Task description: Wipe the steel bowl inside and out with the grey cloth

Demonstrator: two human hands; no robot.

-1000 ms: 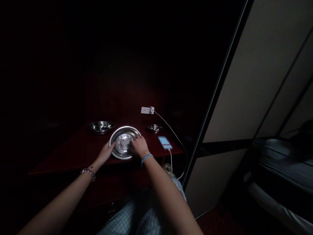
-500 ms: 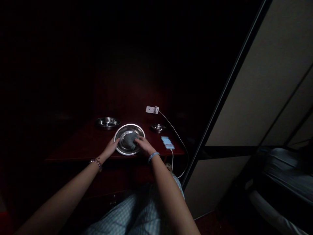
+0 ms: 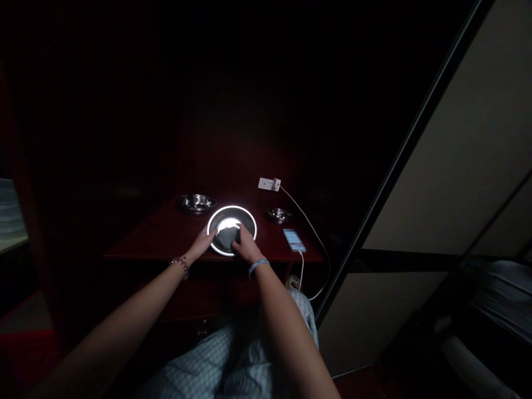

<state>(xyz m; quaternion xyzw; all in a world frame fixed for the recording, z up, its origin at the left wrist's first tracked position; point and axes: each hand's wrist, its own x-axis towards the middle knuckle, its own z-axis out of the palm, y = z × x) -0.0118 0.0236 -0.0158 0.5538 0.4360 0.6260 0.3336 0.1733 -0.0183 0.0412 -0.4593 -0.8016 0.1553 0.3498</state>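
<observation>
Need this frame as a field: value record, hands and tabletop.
left hand: grips left rim of wide shiny metal bowl
right hand: holds grey cloth inside it
surface: dark red table
back left: round steel dish
back right: smaller steel dish
front right: lit phone, white cable attached
lighting: dim

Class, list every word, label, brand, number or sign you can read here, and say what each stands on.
No text can be read.
Phone screen: blurred into blocks, unreadable.
Socket: any marking is too small to read.
Held bowl: no lettering can be made out.
</observation>
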